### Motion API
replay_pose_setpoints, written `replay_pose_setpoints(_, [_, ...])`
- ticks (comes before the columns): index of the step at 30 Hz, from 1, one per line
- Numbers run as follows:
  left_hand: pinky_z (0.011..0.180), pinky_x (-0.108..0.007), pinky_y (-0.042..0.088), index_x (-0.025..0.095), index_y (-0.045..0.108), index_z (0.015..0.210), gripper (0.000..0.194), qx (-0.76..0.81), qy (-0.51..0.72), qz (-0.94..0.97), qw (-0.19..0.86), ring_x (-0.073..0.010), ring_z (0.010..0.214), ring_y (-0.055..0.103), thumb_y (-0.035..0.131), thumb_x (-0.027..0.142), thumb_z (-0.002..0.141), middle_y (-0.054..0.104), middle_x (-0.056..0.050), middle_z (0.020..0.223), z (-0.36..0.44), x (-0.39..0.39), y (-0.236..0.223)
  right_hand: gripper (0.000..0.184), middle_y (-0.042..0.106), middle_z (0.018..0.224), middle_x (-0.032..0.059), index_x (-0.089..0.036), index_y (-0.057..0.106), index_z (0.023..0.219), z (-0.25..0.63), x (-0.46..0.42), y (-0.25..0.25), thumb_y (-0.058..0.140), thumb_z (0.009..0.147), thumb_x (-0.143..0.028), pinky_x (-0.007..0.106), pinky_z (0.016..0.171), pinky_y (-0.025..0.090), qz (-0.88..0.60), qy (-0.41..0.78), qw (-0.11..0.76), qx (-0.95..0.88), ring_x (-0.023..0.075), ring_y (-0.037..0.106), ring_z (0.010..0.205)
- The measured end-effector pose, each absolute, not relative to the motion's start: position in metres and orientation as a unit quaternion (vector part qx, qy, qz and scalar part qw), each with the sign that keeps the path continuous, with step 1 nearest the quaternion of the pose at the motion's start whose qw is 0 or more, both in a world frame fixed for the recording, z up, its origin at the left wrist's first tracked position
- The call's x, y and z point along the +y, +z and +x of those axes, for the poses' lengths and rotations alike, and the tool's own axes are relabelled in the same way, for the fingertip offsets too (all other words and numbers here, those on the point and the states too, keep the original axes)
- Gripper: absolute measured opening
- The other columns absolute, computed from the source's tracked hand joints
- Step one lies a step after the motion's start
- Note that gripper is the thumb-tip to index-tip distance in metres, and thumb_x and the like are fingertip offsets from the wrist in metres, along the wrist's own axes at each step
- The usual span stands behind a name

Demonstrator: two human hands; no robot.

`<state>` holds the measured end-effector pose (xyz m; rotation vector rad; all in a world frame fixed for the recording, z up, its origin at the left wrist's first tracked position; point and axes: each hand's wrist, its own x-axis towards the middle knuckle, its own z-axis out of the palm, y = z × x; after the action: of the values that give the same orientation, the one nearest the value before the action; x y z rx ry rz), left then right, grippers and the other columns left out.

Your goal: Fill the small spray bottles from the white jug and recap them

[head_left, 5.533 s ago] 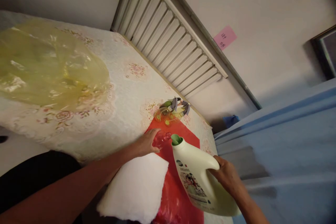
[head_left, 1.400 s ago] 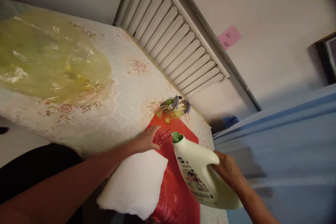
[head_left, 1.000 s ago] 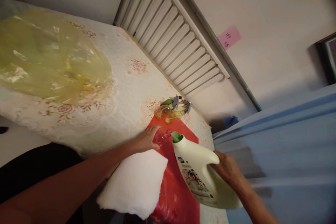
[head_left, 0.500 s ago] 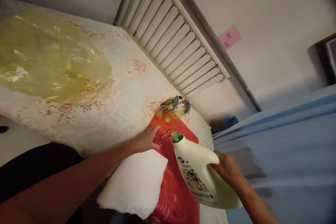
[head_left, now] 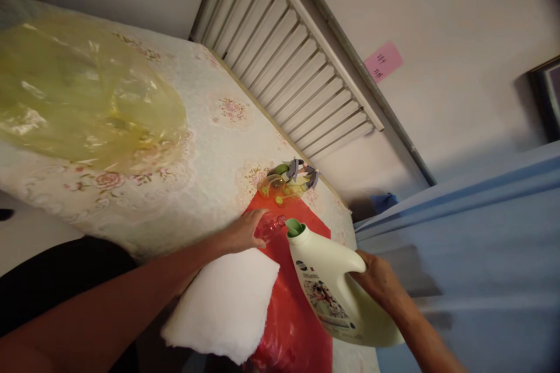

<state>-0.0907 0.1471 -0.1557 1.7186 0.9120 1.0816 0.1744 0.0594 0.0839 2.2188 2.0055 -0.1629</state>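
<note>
My right hand (head_left: 376,280) is wrapped round the handle of a large cream detergent jug (head_left: 332,291), which has a printed label and a green pouring spout (head_left: 295,227). The jug leans so that its spout points up and left. My left hand (head_left: 249,232) grips a small clear plastic bottle (head_left: 269,227), its neck turned toward the spout, a small gap apart. No stream of liquid can be made out. Beneath both lies a red plastic sheet (head_left: 306,218). A white fluffy pad (head_left: 227,303) sits below my left forearm.
Spray bottle heads (head_left: 301,172) with clear yellowish bottles stand behind the red sheet. A yellow plastic bag (head_left: 87,93) covers the left of the flowered tablecloth (head_left: 210,163). A radiator (head_left: 289,52) runs along the wall; a blue curtain (head_left: 481,256) hangs at right.
</note>
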Motion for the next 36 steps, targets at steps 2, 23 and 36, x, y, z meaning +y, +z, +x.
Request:
replay_pose_setpoints(2, [0.104, -0.048, 0.042, 0.032, 0.039, 0.131, 0.078, 0.366, 0.438, 0.692, 0.442, -0.0348, 0.124, 0.051, 0.074, 0.027, 0.062, 0.053, -0.008, 0.132, -0.091, 0.146, -0.154, 0.020, 0.073, 0.072, 0.0034, -0.018, 0.064, 0.073, 0.174, 0.059, 0.084, 0.049, 0.075, -0.032, 0.025, 0.060, 0.045, 0.737, -0.052, 0.077, 0.669, 0.0243, 0.069, 0.077])
replay_pose_setpoints(23, [0.105, -0.047, 0.042, 0.030, 0.041, 0.132, 0.077, 0.366, 0.435, 0.691, 0.447, -0.0341, 0.125, 0.050, 0.075, 0.025, 0.063, 0.054, -0.008, 0.131, -0.092, 0.145, -0.152, 0.021, 0.074, 0.074, 0.0033, -0.018, 0.065, 0.076, 0.172, 0.061, 0.085, 0.048, 0.077, -0.031, 0.026, 0.061, 0.045, 0.744, -0.059, 0.081, 0.660, 0.0241, 0.070, 0.077])
replay_pose_setpoints(36, [0.106, -0.047, 0.041, 0.023, 0.041, 0.132, 0.076, 0.372, 0.431, 0.691, 0.446, -0.0349, 0.126, 0.049, 0.073, 0.021, 0.063, 0.052, -0.012, 0.135, -0.095, 0.141, -0.143, 0.019, 0.074, 0.072, 0.0028, -0.019, 0.064, 0.073, 0.165, 0.060, 0.088, 0.049, 0.076, -0.030, 0.025, 0.061, 0.046, 0.747, -0.059, 0.083, 0.657, 0.0237, 0.070, 0.076])
